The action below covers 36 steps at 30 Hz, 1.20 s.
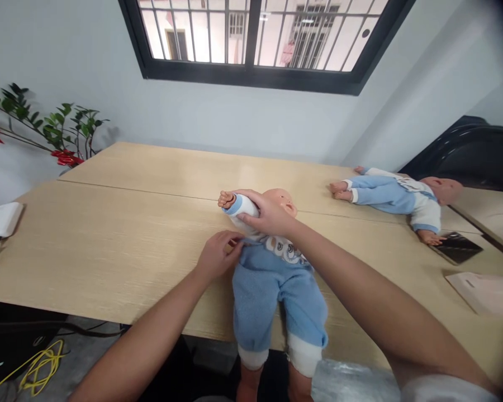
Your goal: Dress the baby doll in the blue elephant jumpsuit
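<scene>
A baby doll in blue trousers and a white top with a printed front lies face up before me. Its legs hang past the table's near edge. My right hand is wrapped round the doll's sleeved arm, whose small hand sticks out beyond the blue cuff. Down at the doll's side, my left hand has its fingers bent together at the waist, where top and trousers meet. What those fingertips pinch is too small to make out for certain; it looks like the trousers' waistband edge.
A second doll in like clothes lies on the wooden table at the right, near a dark phone and a pale flat case. At the left are a white box and a plant. Yellow cable lies below.
</scene>
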Available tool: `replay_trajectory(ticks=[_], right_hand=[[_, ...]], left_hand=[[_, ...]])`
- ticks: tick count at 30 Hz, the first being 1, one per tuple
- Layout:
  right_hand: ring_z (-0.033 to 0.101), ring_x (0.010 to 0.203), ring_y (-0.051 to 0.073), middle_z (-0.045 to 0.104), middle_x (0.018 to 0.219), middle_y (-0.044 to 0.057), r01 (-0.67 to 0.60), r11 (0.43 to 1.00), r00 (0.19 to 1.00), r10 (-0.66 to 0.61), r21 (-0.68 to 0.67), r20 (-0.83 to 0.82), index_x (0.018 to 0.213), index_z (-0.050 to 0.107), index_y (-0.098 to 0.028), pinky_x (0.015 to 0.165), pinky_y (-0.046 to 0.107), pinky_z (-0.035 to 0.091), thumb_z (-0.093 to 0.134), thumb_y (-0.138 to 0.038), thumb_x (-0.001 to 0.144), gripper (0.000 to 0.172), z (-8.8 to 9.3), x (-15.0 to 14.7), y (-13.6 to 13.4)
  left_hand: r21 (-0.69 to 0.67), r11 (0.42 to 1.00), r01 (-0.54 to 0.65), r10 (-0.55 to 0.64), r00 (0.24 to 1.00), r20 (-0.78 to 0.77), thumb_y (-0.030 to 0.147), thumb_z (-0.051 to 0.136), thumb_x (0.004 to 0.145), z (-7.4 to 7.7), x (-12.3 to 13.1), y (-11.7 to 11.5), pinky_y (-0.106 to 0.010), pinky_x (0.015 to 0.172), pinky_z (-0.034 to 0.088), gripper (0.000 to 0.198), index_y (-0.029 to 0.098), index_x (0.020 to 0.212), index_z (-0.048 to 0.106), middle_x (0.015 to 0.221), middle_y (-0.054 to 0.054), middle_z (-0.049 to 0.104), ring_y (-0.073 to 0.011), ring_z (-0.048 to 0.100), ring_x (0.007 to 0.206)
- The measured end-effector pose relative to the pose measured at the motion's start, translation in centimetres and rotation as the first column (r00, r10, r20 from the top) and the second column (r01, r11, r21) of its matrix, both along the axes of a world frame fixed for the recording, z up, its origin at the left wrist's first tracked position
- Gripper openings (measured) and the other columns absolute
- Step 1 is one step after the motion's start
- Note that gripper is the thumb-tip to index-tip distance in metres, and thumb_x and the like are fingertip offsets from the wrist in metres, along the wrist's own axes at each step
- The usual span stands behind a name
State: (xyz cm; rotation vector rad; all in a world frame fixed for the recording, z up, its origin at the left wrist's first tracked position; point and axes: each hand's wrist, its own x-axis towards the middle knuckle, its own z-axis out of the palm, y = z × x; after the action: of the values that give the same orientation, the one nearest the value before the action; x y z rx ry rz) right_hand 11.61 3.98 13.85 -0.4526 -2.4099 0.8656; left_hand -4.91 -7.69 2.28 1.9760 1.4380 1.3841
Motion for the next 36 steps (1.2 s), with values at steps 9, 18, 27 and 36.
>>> replay_trajectory(ticks=[9,18,27,36], right_hand=[[0.049,0.142,0.031,0.052,0.154,0.015,0.051,0.988,0.998,-0.046,0.148,-0.035,0.153,0.043,-0.022,0.119,0.052,0.039,0.061,-0.026,0.09,0.066,-0.3,-0.6,-0.2],[0.058,0.127,0.027,0.062,0.135,0.012,-0.132,0.963,0.979,0.089,0.235,0.185,0.144,0.053,-0.026,0.106,0.046,0.049,0.06,-0.012,0.085,0.061,1.3,1.4,-0.6],[0.06,0.119,0.028,0.063,0.132,0.011,-0.171,0.943,0.895,0.027,0.286,0.446,0.136,0.062,-0.026,0.102,0.045,0.049,0.058,-0.002,0.081,0.06,2.6,3.6,-3.0],[0.062,0.114,0.024,0.069,0.123,0.009,-0.288,0.92,0.876,0.142,0.265,0.46,0.125,0.07,-0.025,0.102,0.041,0.046,0.051,0.001,0.082,0.054,1.4,3.6,-3.0]], left_hand=[[0.143,0.985,-0.095,0.134,0.944,-0.3,0.013,0.064,0.09,-0.6,0.5,0.0,-0.035,0.083,0.06,0.017,0.021,0.103,0.072,0.099,-0.003,0.08,-0.0205,0.075,0.09],[0.369,0.909,-0.193,0.219,0.975,-0.029,0.017,0.065,0.092,0.7,0.4,-1.3,-0.029,0.078,0.065,0.02,0.024,0.109,0.072,0.104,-0.003,0.082,-0.0162,0.079,0.083],[0.494,0.852,-0.171,0.156,0.985,0.072,0.014,0.076,0.081,1.0,0.0,-2.0,-0.029,0.077,0.062,0.022,0.023,0.097,0.065,0.091,-0.002,0.079,-0.0163,0.076,0.083],[0.17,0.978,-0.12,0.044,0.917,0.397,0.036,0.075,0.088,0.2,-0.2,-1.5,-0.029,0.071,0.06,0.017,0.021,0.091,0.066,0.09,-0.004,0.073,-0.0158,0.071,0.08]])
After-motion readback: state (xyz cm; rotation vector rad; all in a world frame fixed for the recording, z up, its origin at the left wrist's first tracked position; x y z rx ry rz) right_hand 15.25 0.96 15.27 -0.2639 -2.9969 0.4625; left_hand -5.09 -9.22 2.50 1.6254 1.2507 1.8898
